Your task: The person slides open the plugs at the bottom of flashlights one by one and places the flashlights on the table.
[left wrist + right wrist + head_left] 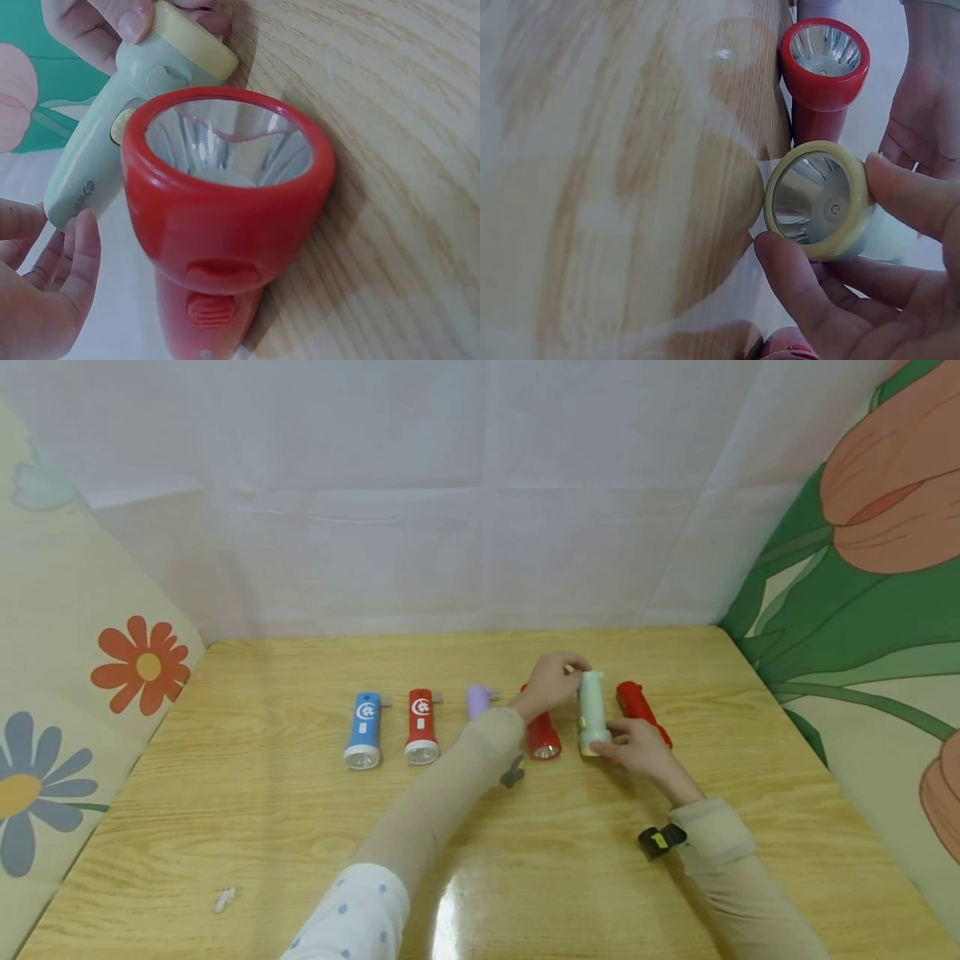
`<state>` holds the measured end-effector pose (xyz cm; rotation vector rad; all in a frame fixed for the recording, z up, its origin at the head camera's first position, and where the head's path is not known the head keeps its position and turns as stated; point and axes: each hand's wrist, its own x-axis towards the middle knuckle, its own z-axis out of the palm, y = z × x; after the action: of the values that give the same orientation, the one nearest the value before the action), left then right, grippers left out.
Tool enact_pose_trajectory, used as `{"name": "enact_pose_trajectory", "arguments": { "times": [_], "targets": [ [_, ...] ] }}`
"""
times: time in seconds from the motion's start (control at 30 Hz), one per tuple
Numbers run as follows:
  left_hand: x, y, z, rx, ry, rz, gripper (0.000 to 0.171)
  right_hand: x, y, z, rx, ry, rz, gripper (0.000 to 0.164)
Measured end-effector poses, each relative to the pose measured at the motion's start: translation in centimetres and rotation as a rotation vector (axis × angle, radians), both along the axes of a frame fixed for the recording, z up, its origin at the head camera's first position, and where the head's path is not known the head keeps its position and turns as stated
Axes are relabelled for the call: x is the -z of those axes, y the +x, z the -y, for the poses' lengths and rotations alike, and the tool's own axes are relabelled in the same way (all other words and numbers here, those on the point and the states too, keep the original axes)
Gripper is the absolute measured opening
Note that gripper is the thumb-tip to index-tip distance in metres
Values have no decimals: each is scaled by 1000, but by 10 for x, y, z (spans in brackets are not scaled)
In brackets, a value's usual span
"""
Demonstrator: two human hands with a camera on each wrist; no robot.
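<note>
A pale green flashlight [592, 706] with a cream rim lies between both hands on the right half of the table, lens toward me. My right hand [640, 747] grips it at the lens end, thumb and fingers around the cream rim [859, 199]. My left hand [553, 681] reaches across and pinches the tail end; the fingers there show in the left wrist view beside small printed lettering. Just left of it lies a red flashlight [225, 225], partly under my left forearm in the head view. Another red flashlight [637, 703] lies to the right, behind my right hand.
Farther left lie a blue flashlight [365, 727], a red-and-white flashlight [422, 722] and a purple flashlight [477, 700], the last partly hidden by my left sleeve. Small tabs stick out beside their tails. A white mark [224, 899] is on the wooden table [247, 793] at front left.
</note>
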<state>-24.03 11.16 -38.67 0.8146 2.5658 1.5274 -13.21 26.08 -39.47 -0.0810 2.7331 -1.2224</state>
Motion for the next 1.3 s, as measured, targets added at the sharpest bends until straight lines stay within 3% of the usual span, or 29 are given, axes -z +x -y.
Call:
{"name": "enact_pose_trajectory", "arguments": {
  "times": [0.43, 0.7, 1.0, 1.17, 1.3],
  "targets": [
    [0, 1, 1, -33, 108, -70, 13, 2, 0, -1, 14, 84, -72, 49],
    [-3, 4, 0, -44, 152, -70, 10, 0, -2, -1, -10, 134, -113, 44],
    [-6, 6, 2, -31, 179, -69, 10, -2, -4, 1, -3, 150, -88, 49],
    [-6, 8, 0, -24, 225, -17, 11, -1, -6, 0, -33, 140, -88, 51],
    [-6, 11, -2, -26, 298, 80, 14, 0, -7, -1, -40, 149, -99, 50]
  ]
}}
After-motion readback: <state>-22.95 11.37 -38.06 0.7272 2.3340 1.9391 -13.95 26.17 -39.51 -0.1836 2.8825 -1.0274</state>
